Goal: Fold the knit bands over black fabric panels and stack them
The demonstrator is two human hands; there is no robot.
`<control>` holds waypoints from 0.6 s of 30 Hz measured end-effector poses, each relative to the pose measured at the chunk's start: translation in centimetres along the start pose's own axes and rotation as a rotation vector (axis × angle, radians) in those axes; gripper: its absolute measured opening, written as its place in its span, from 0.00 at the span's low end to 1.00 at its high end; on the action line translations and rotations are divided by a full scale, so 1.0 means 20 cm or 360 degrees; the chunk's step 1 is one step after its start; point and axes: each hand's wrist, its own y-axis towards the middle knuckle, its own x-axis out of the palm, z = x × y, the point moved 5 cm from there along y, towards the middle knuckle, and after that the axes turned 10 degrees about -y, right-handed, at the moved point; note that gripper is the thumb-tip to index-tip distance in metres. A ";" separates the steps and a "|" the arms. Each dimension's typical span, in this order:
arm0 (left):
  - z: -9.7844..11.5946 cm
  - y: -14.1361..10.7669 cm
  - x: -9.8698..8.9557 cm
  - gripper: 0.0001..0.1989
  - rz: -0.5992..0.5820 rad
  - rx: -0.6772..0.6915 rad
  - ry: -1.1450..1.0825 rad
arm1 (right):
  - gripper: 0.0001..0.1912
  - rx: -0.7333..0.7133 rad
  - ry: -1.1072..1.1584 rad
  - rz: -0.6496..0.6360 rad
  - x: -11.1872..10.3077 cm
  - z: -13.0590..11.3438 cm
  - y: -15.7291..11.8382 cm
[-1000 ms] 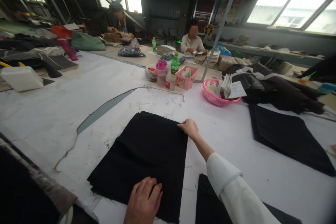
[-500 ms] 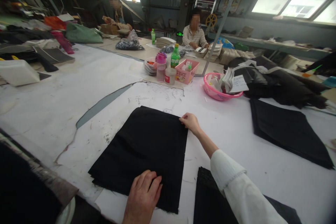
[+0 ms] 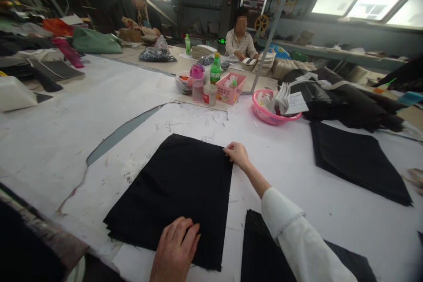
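The stack of black cloth lay flat on the white-covered table in front of the wearer, its narrower end pointing away, toward the bottles, and its wider, frayed edge facing near. Its right side ran almost straight away, while the left side slanted inward from the near-left corner; which way was longest could not be told at this angle. The right hand pinched the far-right corner between thumb and fingers; the left hand rested palm down, fingers slightly bent, on the near edge. The hands were well apart. Another black piece lay to the near right, partly under the right sleeve, and a folded black stack farther right. Beyond stood a pink basket, a green bottle and a pink basin. Past them, a person in a light shirt sat handling papers.
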 end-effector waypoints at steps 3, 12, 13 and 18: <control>0.02 0.01 -0.01 0.10 0.0025 -0.0029 -0.0003 | 0.05 0.0010 -0.0006 0.0002 0.01 0.01 0.01; 0.02 0.00 -0.01 0.09 -0.0006 -0.0067 0.0021 | 0.07 0.0013 0.0008 0.0044 0.02 0.02 0.01; 0.02 0.00 -0.01 0.09 0.0003 -0.0052 0.0027 | 0.07 0.0012 0.0013 0.0052 0.02 0.02 0.01; 0.00 -0.01 0.00 0.08 0.0007 0.0026 0.0069 | 0.08 0.0007 0.0030 0.0103 0.02 0.02 -0.01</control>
